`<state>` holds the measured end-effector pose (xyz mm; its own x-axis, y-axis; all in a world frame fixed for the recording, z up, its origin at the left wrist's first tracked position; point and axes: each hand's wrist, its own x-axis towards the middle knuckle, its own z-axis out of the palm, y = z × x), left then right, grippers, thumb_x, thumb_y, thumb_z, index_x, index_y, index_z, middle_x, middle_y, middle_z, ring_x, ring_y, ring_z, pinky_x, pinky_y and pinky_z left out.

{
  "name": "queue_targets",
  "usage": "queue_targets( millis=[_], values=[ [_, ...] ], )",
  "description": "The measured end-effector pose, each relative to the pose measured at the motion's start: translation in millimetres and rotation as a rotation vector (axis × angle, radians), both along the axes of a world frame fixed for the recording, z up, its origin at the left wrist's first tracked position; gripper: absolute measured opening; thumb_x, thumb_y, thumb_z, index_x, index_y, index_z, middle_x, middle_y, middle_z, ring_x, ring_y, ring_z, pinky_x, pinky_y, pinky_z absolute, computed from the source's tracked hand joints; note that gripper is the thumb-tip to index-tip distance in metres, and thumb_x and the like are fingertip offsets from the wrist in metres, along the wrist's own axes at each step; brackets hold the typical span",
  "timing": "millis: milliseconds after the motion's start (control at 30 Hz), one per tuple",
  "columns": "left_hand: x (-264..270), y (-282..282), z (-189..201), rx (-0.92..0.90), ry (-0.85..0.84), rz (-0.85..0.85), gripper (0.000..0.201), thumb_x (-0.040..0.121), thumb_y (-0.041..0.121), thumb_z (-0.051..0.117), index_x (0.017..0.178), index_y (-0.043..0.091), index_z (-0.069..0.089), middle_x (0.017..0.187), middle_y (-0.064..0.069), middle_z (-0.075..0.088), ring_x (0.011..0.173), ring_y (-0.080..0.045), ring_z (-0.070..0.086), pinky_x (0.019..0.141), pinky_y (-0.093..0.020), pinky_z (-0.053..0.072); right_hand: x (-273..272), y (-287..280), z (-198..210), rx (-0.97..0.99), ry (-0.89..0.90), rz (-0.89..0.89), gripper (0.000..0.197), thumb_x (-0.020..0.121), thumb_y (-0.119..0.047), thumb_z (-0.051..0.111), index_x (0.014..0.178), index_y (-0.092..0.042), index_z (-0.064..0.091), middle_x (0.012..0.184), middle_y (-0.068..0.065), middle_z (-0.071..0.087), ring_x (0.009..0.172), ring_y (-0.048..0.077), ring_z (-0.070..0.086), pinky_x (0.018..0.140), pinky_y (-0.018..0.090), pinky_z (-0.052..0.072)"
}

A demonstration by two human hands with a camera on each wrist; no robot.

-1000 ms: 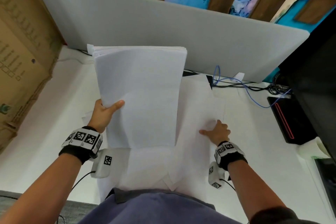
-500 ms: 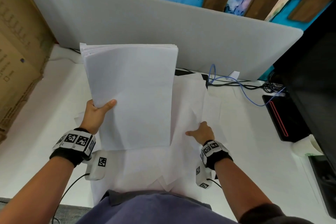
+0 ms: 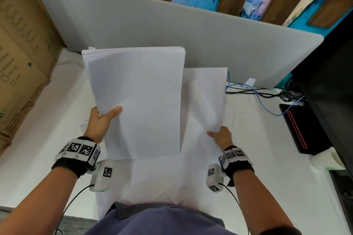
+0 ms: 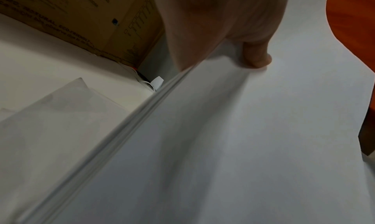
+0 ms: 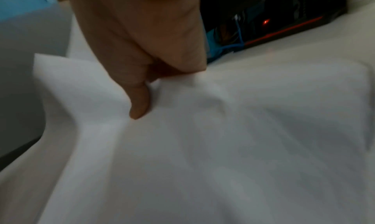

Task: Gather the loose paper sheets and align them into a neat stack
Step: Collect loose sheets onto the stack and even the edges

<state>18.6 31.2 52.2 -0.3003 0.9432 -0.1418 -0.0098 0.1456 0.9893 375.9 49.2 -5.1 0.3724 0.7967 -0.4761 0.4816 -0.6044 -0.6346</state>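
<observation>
My left hand (image 3: 104, 118) grips a thick stack of white sheets (image 3: 137, 97) by its left edge, thumb on top, and holds it raised above the desk. In the left wrist view the thumb (image 4: 257, 56) presses on the stack (image 4: 243, 147), whose layered edge runs diagonally. My right hand (image 3: 219, 135) pinches a single white sheet (image 3: 206, 99) at its lower right edge and lifts it beside the stack; the sheet (image 5: 202, 147) buckles under the thumb (image 5: 140, 102). More loose sheets (image 3: 152, 177) lie overlapped on the white desk (image 3: 47, 120) near my body.
A grey divider panel (image 3: 191, 34) stands along the back of the desk. A cardboard box (image 3: 21, 53) leans at the left. Blue and black cables (image 3: 263, 97), a black device with a red stripe (image 3: 299, 128) and a dark monitor (image 3: 332, 86) crowd the right side.
My right hand went from resting flat on a loose sheet on the desk to pinching it and lifting it up. The left hand kept the stack raised, nearly still.
</observation>
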Motion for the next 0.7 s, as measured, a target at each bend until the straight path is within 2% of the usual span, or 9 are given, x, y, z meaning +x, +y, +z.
queue_targets(
  millis=[33, 100, 200, 267, 367, 500, 567, 633, 700],
  values=[
    [-1.7, 0.3, -0.6, -0.005, -0.003, 0.016, 0.039, 0.085, 0.009, 0.063, 0.122, 0.001, 0.054, 0.105, -0.006, 0.063, 0.094, -0.02, 0.06, 0.08, -0.027, 0.046, 8.8, 0.0, 3.2, 0.045, -0.003, -0.039, 0.043, 0.083, -0.013, 0.069, 0.118, 0.007, 0.055, 0.121, 0.023, 0.058, 0.11, 0.036, 0.056, 0.087, 0.033, 0.045],
    [-3.5, 1.4, -2.3, -0.004, -0.013, 0.039, 0.04, 0.085, 0.009, 0.063, 0.123, 0.0, 0.053, 0.109, -0.009, 0.061, 0.098, -0.023, 0.058, 0.083, -0.029, 0.044, 24.0, -0.4, 8.1, 0.062, 0.014, -0.053, 0.04, 0.081, -0.012, 0.07, 0.114, 0.007, 0.058, 0.118, 0.025, 0.06, 0.107, 0.037, 0.058, 0.089, 0.037, 0.047],
    [-0.6, 3.6, -0.8, 0.003, -0.022, 0.034, 0.034, 0.085, 0.008, 0.062, 0.119, 0.005, 0.054, 0.1, -0.001, 0.063, 0.092, -0.016, 0.059, 0.076, -0.023, 0.045, 34.8, -0.7, 9.1, 0.059, 0.031, -0.039, 0.042, 0.08, -0.012, 0.072, 0.114, 0.007, 0.058, 0.117, 0.025, 0.061, 0.108, 0.037, 0.058, 0.094, 0.041, 0.047],
    [1.5, 4.6, 0.9, 0.01, -0.021, 0.028, 0.029, 0.086, 0.007, 0.061, 0.114, 0.008, 0.055, 0.095, 0.005, 0.062, 0.088, -0.011, 0.059, 0.074, -0.021, 0.044, 33.0, -1.7, 8.9, 0.074, 0.029, -0.048, 0.042, 0.08, -0.012, 0.072, 0.114, 0.008, 0.058, 0.117, 0.025, 0.061, 0.108, 0.037, 0.058, 0.092, 0.039, 0.047],
    [3.2, 4.7, 2.0, 0.021, -0.013, 0.021, 0.025, 0.086, 0.005, 0.06, 0.11, 0.009, 0.056, 0.093, 0.006, 0.061, 0.085, -0.008, 0.059, 0.071, -0.02, 0.044, 29.8, -4.1, 12.6, 0.136, 0.008, -0.117, 0.04, 0.082, -0.012, 0.069, 0.114, 0.009, 0.058, 0.117, 0.025, 0.061, 0.107, 0.037, 0.058, 0.086, 0.034, 0.045],
    [-0.1, 4.3, 0.3, 0.019, -0.013, 0.051, 0.029, 0.087, 0.006, 0.06, 0.115, 0.007, 0.056, 0.095, 0.004, 0.062, 0.088, -0.011, 0.059, 0.075, -0.022, 0.044, 44.5, -1.1, 44.7, 0.377, -0.003, -0.313, 0.039, 0.083, -0.013, 0.068, 0.114, 0.01, 0.059, 0.118, 0.026, 0.061, 0.109, 0.036, 0.059, 0.09, 0.034, 0.044],
    [-1.3, 5.4, -1.5, 0.011, -0.02, 0.063, 0.033, 0.087, 0.006, 0.06, 0.119, 0.003, 0.055, 0.1, -0.003, 0.062, 0.094, -0.019, 0.058, 0.081, -0.027, 0.043, 52.9, 0.3, 73.9, 0.52, 0.077, -0.359, 0.041, 0.083, -0.012, 0.068, 0.118, 0.007, 0.056, 0.119, 0.021, 0.061, 0.11, 0.03, 0.058, 0.093, 0.032, 0.043],
    [-0.3, 8.2, -2.9, 0.001, -0.036, 0.064, 0.034, 0.087, 0.007, 0.06, 0.12, 0.0, 0.055, 0.099, -0.003, 0.062, 0.099, -0.024, 0.056, 0.086, -0.031, 0.041, 54.6, -2.0, 106.6, 0.624, 0.214, -0.345, 0.038, 0.085, -0.009, 0.066, 0.12, -0.003, 0.054, 0.116, 0.008, 0.059, 0.107, 0.018, 0.055, 0.094, 0.023, 0.041],
    [4.1, 11.7, -3.3, -0.006, -0.055, 0.058, 0.034, 0.088, 0.008, 0.059, 0.12, 0.0, 0.055, 0.102, -0.007, 0.062, 0.1, -0.025, 0.056, 0.089, -0.034, 0.042, 46.2, -4.9, 130.7, 0.654, 0.347, -0.248, 0.022, 0.086, -0.005, 0.063, 0.103, -0.017, 0.055, 0.104, -0.002, 0.059, 0.097, 0.012, 0.056, 0.092, 0.021, 0.043]
  ],
)
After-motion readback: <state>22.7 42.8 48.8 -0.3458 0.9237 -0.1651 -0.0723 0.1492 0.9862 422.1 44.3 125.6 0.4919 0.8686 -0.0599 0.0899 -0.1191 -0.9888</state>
